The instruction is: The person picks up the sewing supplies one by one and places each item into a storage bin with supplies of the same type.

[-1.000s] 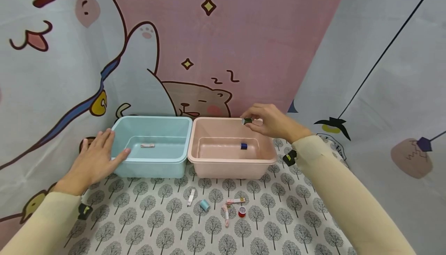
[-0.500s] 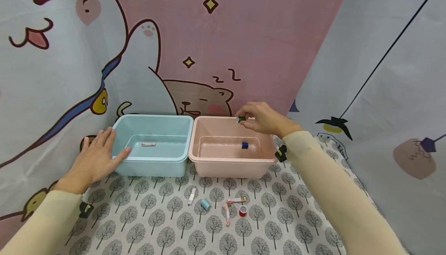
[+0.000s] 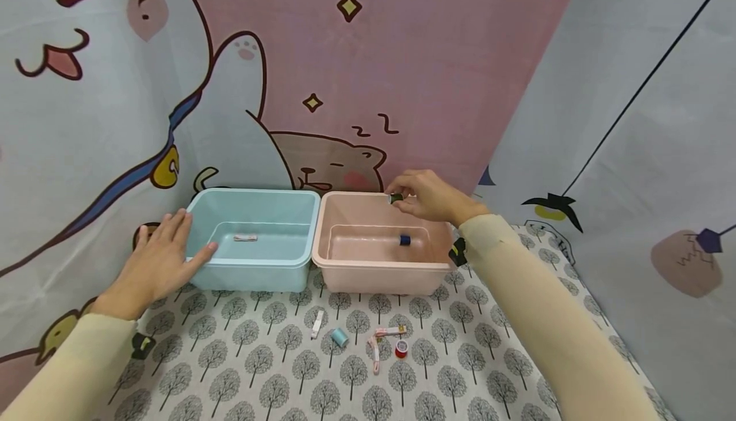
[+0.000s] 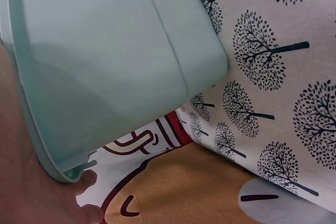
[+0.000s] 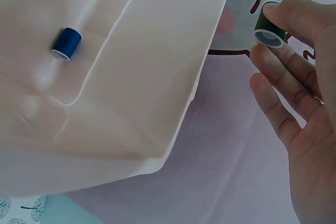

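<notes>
My right hand (image 3: 425, 196) pinches a dark green thread spool (image 5: 269, 27) between thumb and fingers, over the back rim of the pink bin (image 3: 379, 265). Inside that bin lies a blue thread spool (image 5: 67, 43). My left hand (image 3: 156, 260) rests with spread fingers on the left rim of the light blue bin (image 3: 250, 274). In the left wrist view, the bin's rim (image 4: 31, 124) runs along that hand. A small pale folded strip (image 3: 245, 238) lies on the light blue bin's floor.
On the tree-print cloth (image 3: 276, 363) before the bins lie a light blue spool (image 3: 339, 337), a red spool (image 3: 401, 348), a white strip (image 3: 317, 324) and two pinkish strips (image 3: 390, 331). A printed curtain (image 3: 448, 57) hangs behind the bins.
My right hand has shifted slightly left along the pink bin's back rim, still pinching the green spool. The left hand stays on the light blue bin.
</notes>
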Demonstrator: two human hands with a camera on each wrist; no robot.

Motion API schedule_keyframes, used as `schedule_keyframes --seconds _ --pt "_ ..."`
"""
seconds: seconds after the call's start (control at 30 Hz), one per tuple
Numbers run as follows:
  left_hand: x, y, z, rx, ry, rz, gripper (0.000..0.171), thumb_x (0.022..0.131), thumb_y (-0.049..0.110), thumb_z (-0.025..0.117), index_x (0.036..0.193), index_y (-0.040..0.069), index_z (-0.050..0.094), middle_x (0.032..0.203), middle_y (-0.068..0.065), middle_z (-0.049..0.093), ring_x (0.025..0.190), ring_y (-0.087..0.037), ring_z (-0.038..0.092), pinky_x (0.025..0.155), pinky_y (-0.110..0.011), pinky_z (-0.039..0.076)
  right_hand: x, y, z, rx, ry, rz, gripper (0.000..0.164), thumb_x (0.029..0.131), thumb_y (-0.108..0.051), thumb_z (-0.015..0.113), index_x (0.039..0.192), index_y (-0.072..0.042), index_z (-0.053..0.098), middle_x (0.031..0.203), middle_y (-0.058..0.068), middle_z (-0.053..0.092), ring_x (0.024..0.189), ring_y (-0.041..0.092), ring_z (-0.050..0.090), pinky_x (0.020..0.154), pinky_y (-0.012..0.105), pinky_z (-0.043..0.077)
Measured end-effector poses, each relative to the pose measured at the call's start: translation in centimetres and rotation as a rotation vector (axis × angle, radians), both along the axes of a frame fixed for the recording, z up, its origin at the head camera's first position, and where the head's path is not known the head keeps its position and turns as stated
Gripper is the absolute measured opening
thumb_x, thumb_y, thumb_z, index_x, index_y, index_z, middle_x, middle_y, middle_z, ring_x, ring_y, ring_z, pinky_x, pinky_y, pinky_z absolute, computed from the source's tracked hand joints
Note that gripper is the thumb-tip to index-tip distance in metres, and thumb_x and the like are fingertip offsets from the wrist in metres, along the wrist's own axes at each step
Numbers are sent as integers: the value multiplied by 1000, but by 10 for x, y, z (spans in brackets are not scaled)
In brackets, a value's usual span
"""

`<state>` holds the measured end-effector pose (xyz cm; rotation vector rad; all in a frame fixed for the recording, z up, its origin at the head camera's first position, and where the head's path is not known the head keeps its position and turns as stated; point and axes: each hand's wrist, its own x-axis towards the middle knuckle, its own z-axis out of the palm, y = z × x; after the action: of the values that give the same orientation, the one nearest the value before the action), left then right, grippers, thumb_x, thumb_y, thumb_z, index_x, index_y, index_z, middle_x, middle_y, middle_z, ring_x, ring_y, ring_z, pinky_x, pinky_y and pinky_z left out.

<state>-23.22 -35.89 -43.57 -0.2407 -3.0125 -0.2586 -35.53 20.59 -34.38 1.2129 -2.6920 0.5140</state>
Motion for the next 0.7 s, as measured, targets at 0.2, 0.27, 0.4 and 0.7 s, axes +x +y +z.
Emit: schedule_keyframes --seconds 0.2,0.27,0.4,0.7 --pt "0 1 0 2 1 0 110 119 73 41 180 -15 14 188 -43 13 173 -70 16 134 -93 8 4 1 2 62 -31 -85 34 107 -19 83 140 -13 83 136 10 83 123 33 78 104 57 67" --pt "0 1 1 5 1 -1 110 119 73 41 180 -15 14 188 -43 14 173 -71 16 134 -93 8 6 3 2 95 -36 -128 39 108 -25 83 146 -18 81 144 9 79 131 35 76 109 62 65" --pt "0 1 1 7 2 -2 110 119 73 42 180 -15 14 188 -43 14 173 -71 16 133 -93 8 9 4 2 125 -34 -176 45 108 -32 83 152 -23 78 150 8 75 139 36 73 113 68 63" --pt "0 1 1 3 -7 -4 110 119 72 41 180 -16 14 188 -43 13 173 -71 16 133 -94 8 15 9 -1 119 -33 -194 44 110 -34 81 153 -24 77 150 9 74 136 40 75 109 70 64"
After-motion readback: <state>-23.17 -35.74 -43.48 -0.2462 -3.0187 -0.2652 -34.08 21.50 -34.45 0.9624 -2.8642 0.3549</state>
